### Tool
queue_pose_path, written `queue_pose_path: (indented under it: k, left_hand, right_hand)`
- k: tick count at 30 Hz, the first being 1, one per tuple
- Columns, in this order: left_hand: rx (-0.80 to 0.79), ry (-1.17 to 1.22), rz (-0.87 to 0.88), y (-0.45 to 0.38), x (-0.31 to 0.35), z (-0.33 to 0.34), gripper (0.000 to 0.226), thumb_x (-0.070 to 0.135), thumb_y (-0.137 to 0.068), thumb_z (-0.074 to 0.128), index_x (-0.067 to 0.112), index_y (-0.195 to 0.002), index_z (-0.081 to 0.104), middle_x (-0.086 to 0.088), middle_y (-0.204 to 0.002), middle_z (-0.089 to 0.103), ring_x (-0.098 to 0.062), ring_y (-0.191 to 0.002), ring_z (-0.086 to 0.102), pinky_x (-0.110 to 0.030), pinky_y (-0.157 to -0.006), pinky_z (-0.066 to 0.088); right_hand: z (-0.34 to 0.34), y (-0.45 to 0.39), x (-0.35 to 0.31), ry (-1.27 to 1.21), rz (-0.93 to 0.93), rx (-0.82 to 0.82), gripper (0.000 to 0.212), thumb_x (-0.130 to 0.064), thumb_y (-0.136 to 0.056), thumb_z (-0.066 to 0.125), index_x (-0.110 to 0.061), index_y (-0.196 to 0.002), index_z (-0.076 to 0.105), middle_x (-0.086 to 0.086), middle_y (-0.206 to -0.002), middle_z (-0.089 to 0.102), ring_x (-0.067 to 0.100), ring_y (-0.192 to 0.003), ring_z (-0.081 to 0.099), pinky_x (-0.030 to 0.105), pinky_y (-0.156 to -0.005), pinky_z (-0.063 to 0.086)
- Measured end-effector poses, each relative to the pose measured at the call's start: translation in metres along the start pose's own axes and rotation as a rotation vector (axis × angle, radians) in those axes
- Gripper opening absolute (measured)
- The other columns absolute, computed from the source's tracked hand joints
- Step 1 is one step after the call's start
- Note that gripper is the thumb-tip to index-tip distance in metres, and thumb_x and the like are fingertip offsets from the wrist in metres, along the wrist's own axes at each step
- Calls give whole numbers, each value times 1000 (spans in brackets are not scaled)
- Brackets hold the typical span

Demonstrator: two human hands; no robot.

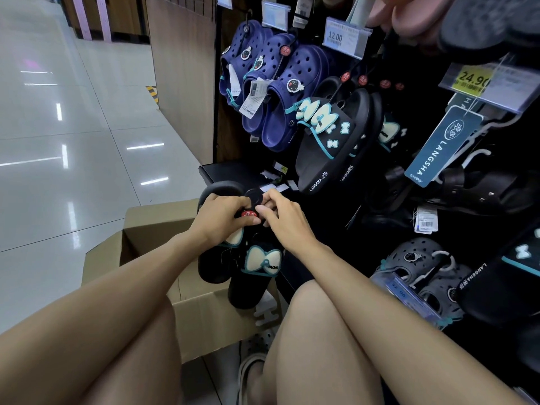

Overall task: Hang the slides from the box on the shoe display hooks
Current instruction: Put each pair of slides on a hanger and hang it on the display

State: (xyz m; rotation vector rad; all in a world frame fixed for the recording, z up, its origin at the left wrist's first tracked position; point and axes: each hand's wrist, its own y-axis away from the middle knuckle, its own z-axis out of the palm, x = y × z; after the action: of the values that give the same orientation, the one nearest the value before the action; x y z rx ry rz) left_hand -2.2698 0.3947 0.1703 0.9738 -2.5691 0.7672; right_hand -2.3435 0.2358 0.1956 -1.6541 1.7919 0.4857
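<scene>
I have both hands over the open cardboard box (204, 320), working on a pair of black slides (257, 270) with cream bows that hangs from my grip just above the box. My left hand (222, 217) has its fingers curled round the red tag (248, 214) at the top of the pair. My right hand (285, 217) pinches the same spot from the other side, fingers bent in on it. On the display rack (365, 182) to my right, matching black slides (336, 141) already hang beside navy clogs (280, 92).
</scene>
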Motion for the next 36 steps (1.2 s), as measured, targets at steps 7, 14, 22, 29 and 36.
queue_pose_path:
  k: [7, 14, 22, 29, 36]
  left_hand:
    - [-28, 65, 4, -2, 7, 3, 26, 43, -82, 72, 32, -76, 49, 13, -65, 51, -9, -65, 49, -27, -59, 30]
    - [-88, 182, -172, -1, 5, 2, 35, 42, -80, 76, 27, -105, 58, 11, -86, 57, -11, -81, 57, -21, -68, 41]
    - [-37, 199, -98, 0, 13, 0, 26, 33, -86, 71, 22, -105, 57, 11, -77, 62, -9, -74, 59, -32, -69, 48]
    - [120, 236, -151, -3, 17, -4, 10, 23, -86, 72, 20, -92, 65, 14, -77, 63, -2, -72, 59, -12, -64, 42]
    - [-4, 129, -126, -3, 11, 0, 9, 23, -84, 73, 22, -93, 77, 7, -86, 72, -5, -70, 59, -23, -70, 46]
  right_hand:
    - [-2, 0, -6, 18, 16, 93, 12, -31, -91, 63, -22, -82, 60, -7, -67, 60, 20, -74, 64, 43, -71, 53]
    - [-8, 0, -5, 80, 30, 206, 16, -31, -94, 61, -16, -88, 60, -3, -75, 60, 25, -78, 60, 42, -73, 51]
    - [-9, 2, -6, 105, -4, 244, 17, -30, -96, 58, -16, -86, 56, -1, -78, 62, 24, -76, 59, 40, -69, 49]
    - [-10, 3, -6, 39, -18, 327, 19, -28, -95, 60, -23, -80, 50, -7, -71, 55, 21, -71, 52, 37, -64, 43]
    - [-10, 3, -6, 50, -48, 341, 15, -28, -96, 60, -16, -87, 59, -6, -76, 59, 19, -74, 57, 37, -67, 46]
